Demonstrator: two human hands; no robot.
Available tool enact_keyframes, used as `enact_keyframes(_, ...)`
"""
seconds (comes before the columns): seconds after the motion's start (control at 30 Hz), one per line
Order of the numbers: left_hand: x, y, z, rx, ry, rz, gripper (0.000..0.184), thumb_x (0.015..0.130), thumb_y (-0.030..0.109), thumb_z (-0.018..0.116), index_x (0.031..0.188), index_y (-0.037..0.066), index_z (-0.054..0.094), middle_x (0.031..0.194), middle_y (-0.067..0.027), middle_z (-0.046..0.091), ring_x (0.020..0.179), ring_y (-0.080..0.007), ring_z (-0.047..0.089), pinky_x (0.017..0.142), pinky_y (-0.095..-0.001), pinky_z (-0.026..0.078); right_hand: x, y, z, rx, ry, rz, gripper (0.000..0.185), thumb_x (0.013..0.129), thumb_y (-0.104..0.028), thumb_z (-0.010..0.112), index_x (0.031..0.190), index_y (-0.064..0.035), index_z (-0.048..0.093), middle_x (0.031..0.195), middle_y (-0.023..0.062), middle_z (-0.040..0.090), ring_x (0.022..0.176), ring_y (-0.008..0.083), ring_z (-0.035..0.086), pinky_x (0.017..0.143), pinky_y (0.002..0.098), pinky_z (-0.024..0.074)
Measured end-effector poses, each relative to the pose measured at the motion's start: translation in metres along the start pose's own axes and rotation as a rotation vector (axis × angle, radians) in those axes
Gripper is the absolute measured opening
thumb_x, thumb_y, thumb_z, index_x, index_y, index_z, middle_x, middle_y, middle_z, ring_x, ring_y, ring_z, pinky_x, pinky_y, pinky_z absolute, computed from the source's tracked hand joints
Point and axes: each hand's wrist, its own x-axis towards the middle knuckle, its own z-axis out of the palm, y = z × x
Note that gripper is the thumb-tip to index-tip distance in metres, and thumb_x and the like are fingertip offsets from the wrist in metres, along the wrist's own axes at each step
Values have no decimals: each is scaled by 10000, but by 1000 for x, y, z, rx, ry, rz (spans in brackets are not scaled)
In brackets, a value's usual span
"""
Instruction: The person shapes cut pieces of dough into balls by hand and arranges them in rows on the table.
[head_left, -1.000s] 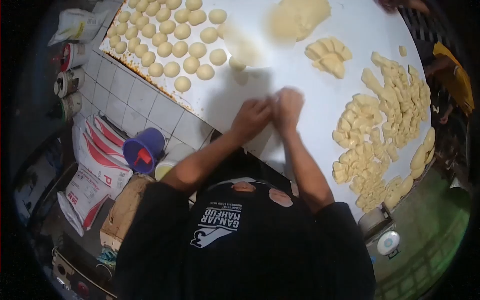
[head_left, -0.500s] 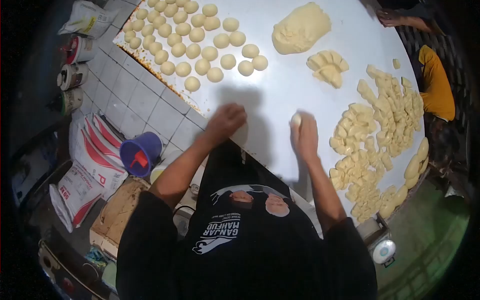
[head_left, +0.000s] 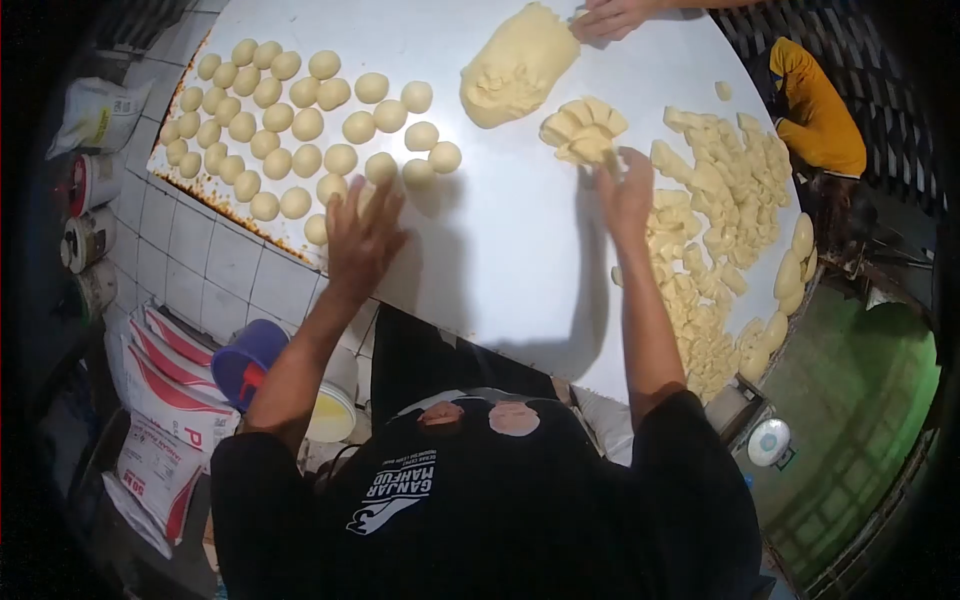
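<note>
My left hand [head_left: 365, 240] is low over the near edge of a group of round dough balls [head_left: 307, 124], fingers spread. A dough ball [head_left: 371, 200] shows between its fingers; whether they press on it I cannot tell. My right hand [head_left: 627, 195] reaches forward with fingers apart, its tips at the near edge of a small fanned cluster of cut dough pieces [head_left: 583, 130]. Beyond that cluster lies a large lump of dough [head_left: 520, 65]. Many cut dough pieces [head_left: 735, 180] are heaped to the right of my right hand.
Another person's hand [head_left: 610, 18] touches the large lump's far side. The white table [head_left: 510, 250] has a rusty left edge. Longer dough pieces [head_left: 790, 275] line its right edge. On the left stand a purple bucket [head_left: 250, 360] and flour sacks [head_left: 160, 440]. A person's yellow garment [head_left: 820, 110] shows right.
My left hand has moved forward and left to the dough balls and opened. My right hand has moved forward to the fanned cluster; the dough ball it held is gone from it. The view has shifted.
</note>
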Motion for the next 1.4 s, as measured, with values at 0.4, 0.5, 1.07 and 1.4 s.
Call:
enact_keyframes(0.4,-81,244,71,-1085,-445,-688,342,1114,192,593,1388,-8,635,1278,-196,678,1207,-290,675,1045,-418,535,-236,12,-42,898,-580,366,297,1015,-213,696,1241,-22,669,1214,239,669,1089,398,682,931,508,570)
enact_keyframes(0.5,-80,217,45,-906,-195,-670,278,1096,141,585,1303,-12,687,1229,-192,682,1161,-298,676,1039,-418,529,-121,50,-7,441,-430,478,350,887,-185,849,1124,-13,657,1033,214,655,966,395,623,879,471,532)
enact_keyframes(1.07,-38,152,101,-341,-248,209,214,906,201,721,1104,127,752,1199,-84,678,1136,-323,637,1003,-517,474,-172,-28,59,-47,-283,-6,351,859,-275,813,1112,-73,680,1154,179,622,1076,388,581,932,554,435)
enact_keyframes(1.4,-15,123,108,-329,-123,204,139,859,211,782,961,159,703,1114,-85,684,1069,-317,655,879,-467,506,-182,-35,61,-12,-228,-102,358,880,-383,847,947,-90,654,999,159,608,974,384,555,882,514,420)
